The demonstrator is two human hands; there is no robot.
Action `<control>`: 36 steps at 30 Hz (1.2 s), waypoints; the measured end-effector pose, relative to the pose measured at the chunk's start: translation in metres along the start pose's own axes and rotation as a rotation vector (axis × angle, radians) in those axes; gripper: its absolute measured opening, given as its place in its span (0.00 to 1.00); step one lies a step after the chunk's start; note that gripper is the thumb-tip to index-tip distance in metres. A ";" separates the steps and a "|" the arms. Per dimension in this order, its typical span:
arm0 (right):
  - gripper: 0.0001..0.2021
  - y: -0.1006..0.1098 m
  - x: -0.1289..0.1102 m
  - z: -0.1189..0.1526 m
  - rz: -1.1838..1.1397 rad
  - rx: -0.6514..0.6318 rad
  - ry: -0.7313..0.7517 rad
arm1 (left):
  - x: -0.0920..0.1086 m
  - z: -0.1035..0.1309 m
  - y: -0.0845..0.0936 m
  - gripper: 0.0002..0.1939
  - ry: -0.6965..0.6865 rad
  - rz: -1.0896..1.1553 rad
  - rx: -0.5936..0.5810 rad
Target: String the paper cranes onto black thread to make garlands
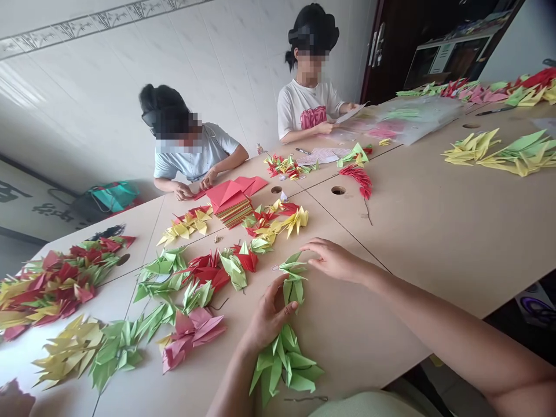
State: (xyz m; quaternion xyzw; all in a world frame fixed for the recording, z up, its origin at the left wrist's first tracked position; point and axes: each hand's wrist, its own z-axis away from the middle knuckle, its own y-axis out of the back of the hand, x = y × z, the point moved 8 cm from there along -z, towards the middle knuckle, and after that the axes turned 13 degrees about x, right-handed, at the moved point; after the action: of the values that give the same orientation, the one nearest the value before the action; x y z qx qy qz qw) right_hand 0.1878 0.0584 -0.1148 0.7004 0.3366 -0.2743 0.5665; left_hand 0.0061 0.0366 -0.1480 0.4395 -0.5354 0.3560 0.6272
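A string of folded green paper pieces (pixel 286 362) lies on the table before me, running away from my body. My left hand (pixel 271 313) is curved around the left side of its upper part, thumb and fingers apart, touching the green paper. My right hand (pixel 332 259) hovers at the far right end of the string, its fingers spread and their tips close to the top green piece (pixel 293 266). A small white tag lies beside that piece. Near the table's front edge is a dark twisted wire (pixel 306 399).
Folded paper clusters in green, red, yellow and pink (pixel 193 336) cover the left. A stack of red and yellow paper (pixel 234 211) stands farther back. Two people sit across the table (pixel 417 231), one folding red paper, one holding a sheet. A red string (pixel 358 176) lies beyond my right hand.
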 end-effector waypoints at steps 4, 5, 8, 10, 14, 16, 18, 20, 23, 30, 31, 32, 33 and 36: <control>0.11 -0.027 0.001 -0.014 0.067 -0.034 0.050 | 0.001 0.000 0.001 0.24 -0.026 -0.084 -0.009; 0.08 -0.031 0.002 -0.015 0.085 -0.042 0.052 | 0.002 0.000 0.001 0.22 -0.035 -0.096 -0.003; 0.08 -0.037 0.004 -0.015 0.139 -0.062 0.045 | 0.004 0.000 0.000 0.16 -0.066 -0.116 0.015; 0.10 -0.032 0.005 -0.012 0.171 -0.057 0.036 | 0.004 -0.001 -0.001 0.12 -0.075 -0.120 0.029; 0.08 -0.006 0.013 -0.006 0.216 0.010 -0.003 | 0.000 -0.003 0.001 0.12 -0.070 -0.116 0.049; 0.08 0.010 0.020 -0.003 0.230 0.056 -0.035 | -0.003 -0.004 0.002 0.13 -0.059 -0.107 0.046; 0.08 0.024 0.030 -0.001 0.240 0.099 -0.065 | -0.005 -0.004 0.003 0.16 -0.037 -0.101 0.041; 0.08 0.034 0.041 0.002 0.250 0.135 -0.087 | -0.005 -0.003 0.005 0.18 -0.007 -0.103 0.038; 0.08 0.041 0.057 0.005 0.264 0.176 -0.096 | -0.002 -0.001 0.006 0.19 0.033 -0.113 0.027; 0.14 0.055 0.021 0.009 0.259 0.343 0.166 | 0.004 0.008 0.004 0.25 0.070 -0.055 -0.092; 0.15 0.050 0.008 0.011 0.244 0.317 0.246 | 0.006 0.010 0.002 0.27 0.064 -0.023 -0.124; 0.17 0.044 -0.005 0.013 0.231 0.282 0.323 | 0.009 0.011 0.000 0.28 0.055 0.014 -0.158; 0.17 0.036 -0.015 0.016 0.224 0.248 0.388 | 0.012 0.013 -0.003 0.30 0.046 0.052 -0.190; 0.09 0.015 -0.026 0.021 0.238 0.198 0.489 | 0.022 0.016 -0.012 0.34 0.039 0.141 -0.282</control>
State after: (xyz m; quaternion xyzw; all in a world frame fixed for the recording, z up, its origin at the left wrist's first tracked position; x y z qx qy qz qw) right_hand 0.1830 0.0312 -0.0899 0.8322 0.3501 -0.0605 0.4257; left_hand 0.0151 0.0170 -0.1276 0.3014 -0.5974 0.3288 0.6664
